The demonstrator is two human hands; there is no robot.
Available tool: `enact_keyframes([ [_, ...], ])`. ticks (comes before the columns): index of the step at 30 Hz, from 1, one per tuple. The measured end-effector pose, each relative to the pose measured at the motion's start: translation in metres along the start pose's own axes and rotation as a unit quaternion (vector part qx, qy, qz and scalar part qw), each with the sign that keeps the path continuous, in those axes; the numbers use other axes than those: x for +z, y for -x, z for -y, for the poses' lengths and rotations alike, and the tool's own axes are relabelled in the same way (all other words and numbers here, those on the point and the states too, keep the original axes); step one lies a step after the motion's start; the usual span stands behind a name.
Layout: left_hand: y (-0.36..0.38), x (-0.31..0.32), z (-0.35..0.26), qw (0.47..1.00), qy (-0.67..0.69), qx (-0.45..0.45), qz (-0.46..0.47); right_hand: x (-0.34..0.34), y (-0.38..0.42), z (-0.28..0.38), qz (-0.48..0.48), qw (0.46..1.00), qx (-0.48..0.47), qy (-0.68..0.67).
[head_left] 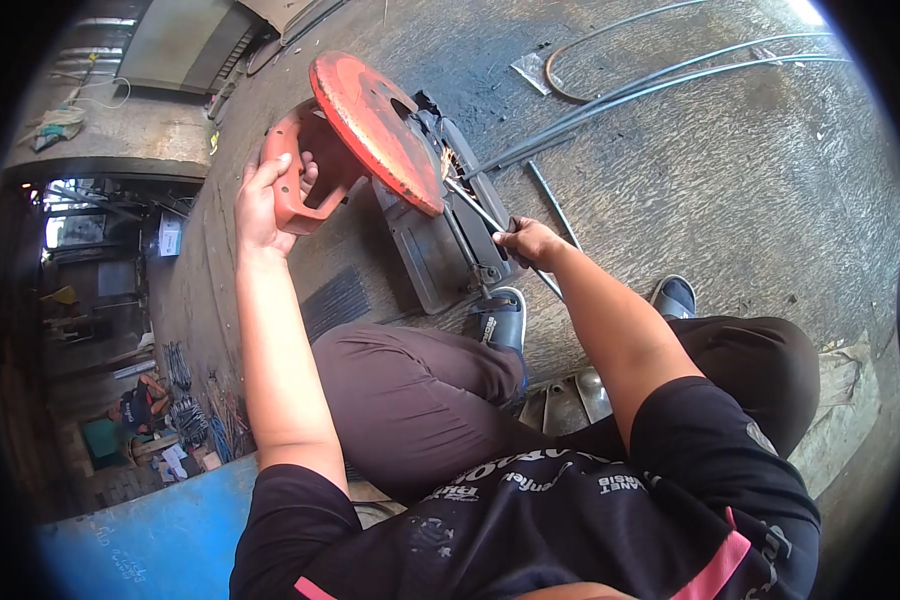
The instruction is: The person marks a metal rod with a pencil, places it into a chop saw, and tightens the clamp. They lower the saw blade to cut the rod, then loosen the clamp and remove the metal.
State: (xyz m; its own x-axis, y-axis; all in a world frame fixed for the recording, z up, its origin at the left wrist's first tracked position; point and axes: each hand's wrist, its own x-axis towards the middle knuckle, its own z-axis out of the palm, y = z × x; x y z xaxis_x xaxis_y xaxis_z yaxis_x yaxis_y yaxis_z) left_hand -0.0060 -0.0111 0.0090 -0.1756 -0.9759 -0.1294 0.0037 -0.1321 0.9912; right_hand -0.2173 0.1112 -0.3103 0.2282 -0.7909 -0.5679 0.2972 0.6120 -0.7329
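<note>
My left hand [270, 200] is wrapped round the red handle [292, 180] of a cut-off saw. The saw's round red guard [375, 130] tilts over its dark metal base [425, 245]. My right hand [530, 243] is closed round a thin metal rod [482, 208], which runs into the saw beside the guard's lower edge. Small orange sparks show where the rod's far end meets the saw. The blade itself is mostly hidden by the guard.
Long metal rods [660, 78] lie on the concrete floor at the upper right. A short rod [553, 203] lies beyond my right hand. Cut dark rods [337, 300] lie left of the base. Another person [138, 405] is at the far left, near a blue surface [160, 535].
</note>
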Motion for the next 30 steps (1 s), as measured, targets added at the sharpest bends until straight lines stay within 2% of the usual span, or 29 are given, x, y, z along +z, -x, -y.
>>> enact_keyframes([
  [5, -0.001, -0.003, 0.002, 1.000, -0.001, 0.004, 0.002, -0.013, -0.013, -0.012, -0.063, 0.995, -0.033, 0.070],
  [7, -0.001, -0.003, 0.002, 1.000, -0.001, 0.010, 0.006, -0.015, -0.010, -0.007, -0.021, 0.999, -0.017, -0.019],
  [12, -0.002, -0.002, 0.002, 1.000, -0.006, 0.008, -0.003, -0.019, -0.006, 0.002, -0.027, 0.998, 0.015, -0.049],
  [14, -0.002, -0.003, 0.001, 1.000, -0.019, 0.012, -0.012, -0.023, -0.006, 0.004, 0.035, 0.991, 0.051, -0.115],
  [17, -0.005, -0.009, 0.000, 0.999, -0.047, 0.004, 0.004, -0.029, -0.008, 0.005, 0.092, 0.986, 0.079, -0.114],
  [21, -0.005, -0.008, 0.000, 0.999, -0.040, 0.004, 0.008, -0.026, -0.001, 0.011, 0.103, 0.984, 0.090, -0.112],
  [23, -0.002, -0.006, 0.000, 1.000, -0.029, -0.001, 0.005, -0.025, -0.001, 0.010, 0.141, 0.981, 0.087, -0.098],
  [30, -0.001, -0.005, -0.002, 0.999, -0.022, -0.006, 0.025, -0.019, 0.006, 0.012, 0.112, 0.987, 0.064, -0.098],
])
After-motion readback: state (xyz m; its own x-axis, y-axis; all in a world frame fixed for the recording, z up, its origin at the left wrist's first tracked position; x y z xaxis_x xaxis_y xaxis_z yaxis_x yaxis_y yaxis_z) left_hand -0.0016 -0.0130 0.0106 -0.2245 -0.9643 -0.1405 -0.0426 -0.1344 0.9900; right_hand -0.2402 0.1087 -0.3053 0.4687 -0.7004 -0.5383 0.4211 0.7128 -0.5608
